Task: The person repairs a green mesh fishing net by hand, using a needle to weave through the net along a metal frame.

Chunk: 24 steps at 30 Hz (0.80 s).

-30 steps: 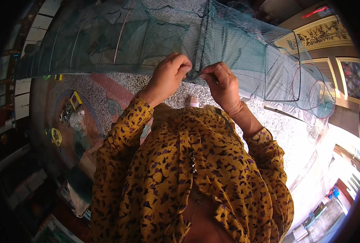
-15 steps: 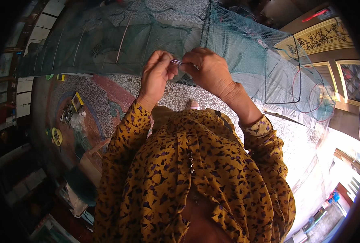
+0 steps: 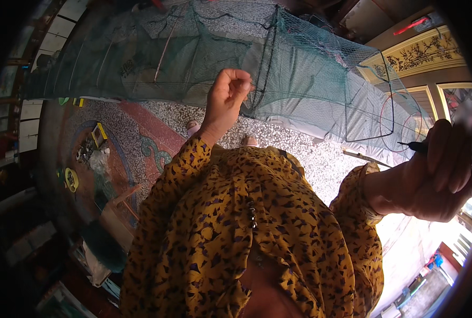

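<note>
Left grip [image 3: 228, 103]: green net [image 3: 215, 58] spreads beyond it and off to both sides, blocks a straight push away from the body. Black frame rod [image 3: 268, 58] just right of its fingertips, in the way of a sideways pass. Body side of left grip: open gap above speckled floor [image 3: 236, 127], ends at patterned shirt [image 3: 257, 212]. Between grips: wide lane along net's near edge. Right grip [image 3: 432, 175], well apart: dark tool [image 3: 416, 144] pokes out leftward; thin bar [image 3: 366, 157] left of its wrist, height unclear.
</note>
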### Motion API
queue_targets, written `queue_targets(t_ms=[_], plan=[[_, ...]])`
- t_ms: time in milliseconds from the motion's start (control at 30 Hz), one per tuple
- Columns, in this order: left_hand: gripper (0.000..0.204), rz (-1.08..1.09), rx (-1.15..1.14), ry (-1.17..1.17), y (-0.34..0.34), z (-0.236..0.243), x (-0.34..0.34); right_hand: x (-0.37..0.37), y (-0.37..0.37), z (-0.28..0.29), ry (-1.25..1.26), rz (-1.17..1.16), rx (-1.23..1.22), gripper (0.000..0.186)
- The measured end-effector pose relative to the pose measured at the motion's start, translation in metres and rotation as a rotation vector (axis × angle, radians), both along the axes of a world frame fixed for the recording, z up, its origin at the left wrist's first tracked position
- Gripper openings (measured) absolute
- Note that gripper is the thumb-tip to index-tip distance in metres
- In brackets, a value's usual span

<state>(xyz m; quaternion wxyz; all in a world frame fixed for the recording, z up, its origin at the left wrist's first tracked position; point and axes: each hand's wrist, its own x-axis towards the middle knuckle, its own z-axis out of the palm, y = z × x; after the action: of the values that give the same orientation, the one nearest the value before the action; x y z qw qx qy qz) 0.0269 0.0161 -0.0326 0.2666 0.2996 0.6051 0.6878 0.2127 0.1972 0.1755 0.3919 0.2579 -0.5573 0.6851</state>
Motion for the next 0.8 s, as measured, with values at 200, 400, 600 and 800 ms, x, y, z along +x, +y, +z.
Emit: queue_targets(t_ms=[200, 400, 600, 800], plan=[[0.013, -0.09, 0.144, -0.165, -0.016, 0.038, -0.009, 0.01, 0.0, -0.002, 0.018, -0.19, -0.059, 0.017], [0.021, -0.285, -0.209, -0.386, -0.066, -0.006, -0.002, 0.018, 0.016, 0.001, -0.064, -0.268, -0.041, 0.028], [0.033, 0.012, -0.424, -0.789, -0.059, -0.09, 0.013, 0.019, 0.024, 0.014, -0.08, -0.272, 0.032, 0.029], [0.022, 0.059, -0.062, -0.799, -0.047, -0.087, 0.002, 0.025, 0.027, 0.043, -0.028, -0.357, 0.067, 0.025]])
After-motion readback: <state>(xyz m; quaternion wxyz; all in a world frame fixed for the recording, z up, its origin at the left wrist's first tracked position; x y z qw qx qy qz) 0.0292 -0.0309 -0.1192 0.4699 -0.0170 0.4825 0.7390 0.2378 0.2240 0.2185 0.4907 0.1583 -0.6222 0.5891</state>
